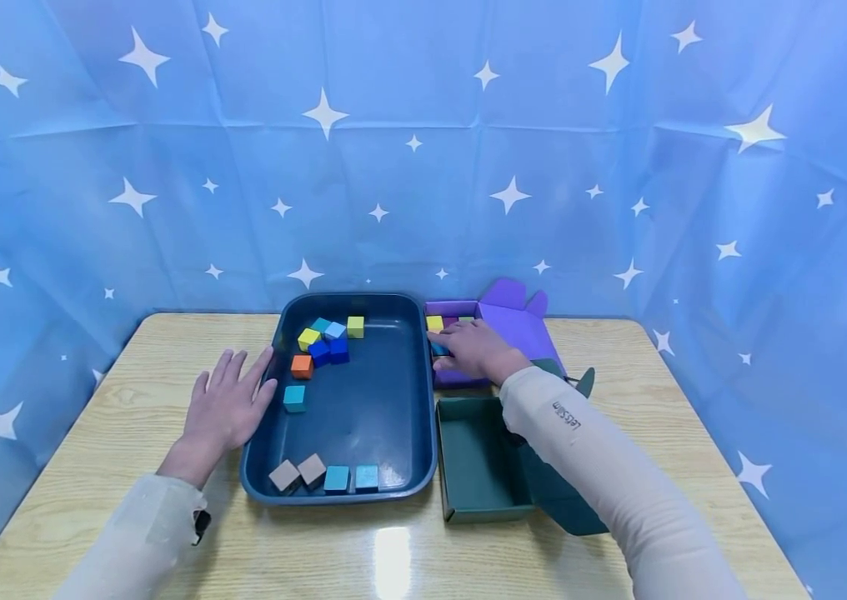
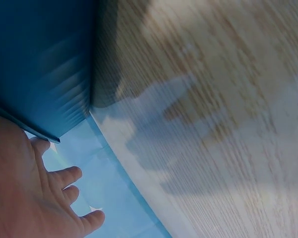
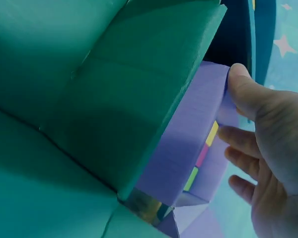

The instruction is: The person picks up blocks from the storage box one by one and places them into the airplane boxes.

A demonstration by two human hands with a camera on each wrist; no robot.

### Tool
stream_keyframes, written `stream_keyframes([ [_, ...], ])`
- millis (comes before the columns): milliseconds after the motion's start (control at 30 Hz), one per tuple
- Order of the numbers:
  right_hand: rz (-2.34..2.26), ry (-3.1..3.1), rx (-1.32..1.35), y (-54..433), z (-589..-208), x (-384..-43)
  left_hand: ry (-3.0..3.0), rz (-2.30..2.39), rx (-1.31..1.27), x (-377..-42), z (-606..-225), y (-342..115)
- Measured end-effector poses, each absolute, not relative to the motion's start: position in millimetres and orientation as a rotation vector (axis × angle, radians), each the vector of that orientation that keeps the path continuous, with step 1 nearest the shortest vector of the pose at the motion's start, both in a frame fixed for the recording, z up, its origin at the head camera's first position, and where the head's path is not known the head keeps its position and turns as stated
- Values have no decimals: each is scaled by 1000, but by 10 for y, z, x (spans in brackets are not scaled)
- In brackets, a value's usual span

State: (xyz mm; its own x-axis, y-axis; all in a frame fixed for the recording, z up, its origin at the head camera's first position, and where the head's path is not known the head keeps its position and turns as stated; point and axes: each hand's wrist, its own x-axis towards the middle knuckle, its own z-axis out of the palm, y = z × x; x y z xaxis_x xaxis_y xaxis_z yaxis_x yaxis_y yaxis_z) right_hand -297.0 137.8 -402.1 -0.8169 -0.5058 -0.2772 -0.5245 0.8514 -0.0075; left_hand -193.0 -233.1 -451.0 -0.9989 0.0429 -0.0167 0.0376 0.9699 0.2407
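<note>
My left hand [image 1: 223, 404] lies with fingers spread at the left rim of a dark blue tray [image 1: 386, 400]; in the left wrist view its thumb side meets the rim. Colored cubes lie in the tray: an orange cube [image 1: 302, 367], a teal cube [image 1: 293, 398], dark blue cubes [image 1: 338, 350] and yellow cubes [image 1: 308, 339]. My right hand [image 1: 474, 348] reaches over an open purple box [image 1: 455, 379], fingers over its inside and thumb near its wall. A yellow cube [image 1: 434, 323] shows inside the box; the right wrist view shows nothing pinched between the fingers.
An open dark green box [image 1: 479, 462] stands in front of the purple one, its lid [image 1: 566, 496] folded out to the right under my right forearm. Two wooden cubes [image 1: 312, 470] lie at the tray's near end. A blue starry cloth [image 1: 423, 167] hangs behind the table [image 1: 318, 550].
</note>
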Motion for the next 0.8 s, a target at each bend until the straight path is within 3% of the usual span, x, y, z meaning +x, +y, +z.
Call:
stream_keyframes([
  [800,367,2754,-639,1756,-3815,-3009,3091,407,54,-1917,-4514,-2315],
])
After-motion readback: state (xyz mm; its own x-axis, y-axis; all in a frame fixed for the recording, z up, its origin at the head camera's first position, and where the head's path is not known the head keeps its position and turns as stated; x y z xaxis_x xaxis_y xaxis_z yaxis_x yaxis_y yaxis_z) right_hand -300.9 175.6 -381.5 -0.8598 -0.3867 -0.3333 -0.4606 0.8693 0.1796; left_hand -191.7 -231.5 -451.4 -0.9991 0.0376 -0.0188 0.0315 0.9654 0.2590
